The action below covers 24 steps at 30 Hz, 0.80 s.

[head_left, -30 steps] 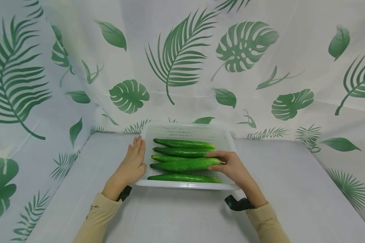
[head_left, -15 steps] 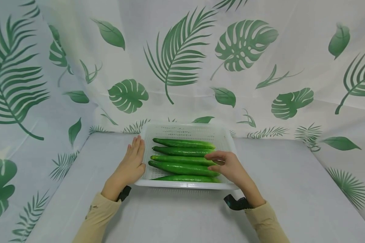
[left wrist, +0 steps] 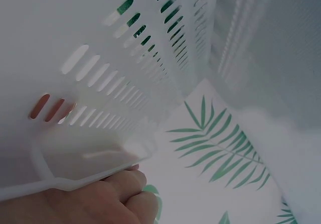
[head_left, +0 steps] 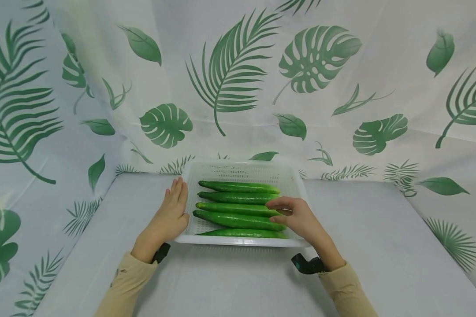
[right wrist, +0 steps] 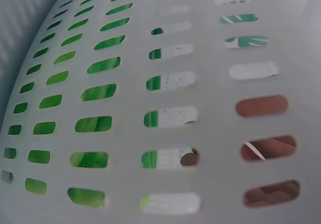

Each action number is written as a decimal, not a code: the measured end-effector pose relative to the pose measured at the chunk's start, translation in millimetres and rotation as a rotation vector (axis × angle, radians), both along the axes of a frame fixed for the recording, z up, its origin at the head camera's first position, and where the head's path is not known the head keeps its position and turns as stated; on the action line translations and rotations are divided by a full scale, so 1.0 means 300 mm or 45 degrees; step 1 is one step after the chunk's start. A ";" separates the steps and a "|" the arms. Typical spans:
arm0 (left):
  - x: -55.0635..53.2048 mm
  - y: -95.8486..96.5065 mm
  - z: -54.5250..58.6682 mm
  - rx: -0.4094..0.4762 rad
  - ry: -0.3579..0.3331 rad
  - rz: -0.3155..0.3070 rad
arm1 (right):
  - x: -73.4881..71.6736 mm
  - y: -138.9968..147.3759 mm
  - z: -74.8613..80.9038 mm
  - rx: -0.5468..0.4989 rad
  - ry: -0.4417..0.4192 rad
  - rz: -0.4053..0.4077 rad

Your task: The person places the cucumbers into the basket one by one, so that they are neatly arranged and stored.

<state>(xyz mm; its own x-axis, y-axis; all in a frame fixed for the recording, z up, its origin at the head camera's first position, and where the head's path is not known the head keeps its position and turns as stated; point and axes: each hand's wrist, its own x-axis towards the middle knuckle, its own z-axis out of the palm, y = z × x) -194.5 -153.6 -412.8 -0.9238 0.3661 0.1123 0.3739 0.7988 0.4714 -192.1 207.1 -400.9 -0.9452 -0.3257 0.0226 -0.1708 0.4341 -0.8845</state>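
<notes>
Several long green cucumbers point(head_left: 238, 197) lie side by side in a white slotted basket point(head_left: 242, 241). My right hand point(head_left: 299, 215) hovers at the basket's right side, thumb and fingers apart over the right ends of two middle cucumbers; the thumb overlaps the larger cucumber point(head_left: 238, 218). On the left, my left hand point(head_left: 170, 215) rests along the basket's side rim with its fingers straight. The left wrist view has the knuckles point(left wrist: 140, 204) under the rim. In the right wrist view, skin and green cucumber show through the slotted wall point(right wrist: 210, 93), which hides most of the hand.
The basket stands on a pale tabletop point(head_left: 238, 281) close to the back. A white curtain with green leaf prints point(head_left: 238, 79) hangs behind and on both sides. Each wrist wears a small black camera, such as the right one point(head_left: 307, 264).
The cucumber my right hand pinched a second ago now lies down in the basket, its right end lower, and the fingers have let go. My left hand has stayed at the rim.
</notes>
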 end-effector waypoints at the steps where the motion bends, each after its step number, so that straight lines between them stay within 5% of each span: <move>1: 0.000 -0.001 0.000 0.001 -0.002 0.001 | -0.001 0.000 0.000 0.002 0.001 0.001; 9: -0.008 0.000 -0.005 0.020 -0.008 -0.012 | -0.010 0.009 0.013 -0.101 0.002 0.044; 14: -0.011 0.001 -0.010 0.064 -0.034 -0.028 | 0.011 0.038 0.067 -0.218 0.067 0.065; 19: -0.021 0.000 -0.006 0.142 -0.069 -0.039 | 0.063 0.088 0.169 -0.271 0.258 0.014; 24: -0.029 -0.030 0.012 0.226 -0.032 0.000 | 0.111 0.128 0.284 -0.201 0.549 -0.150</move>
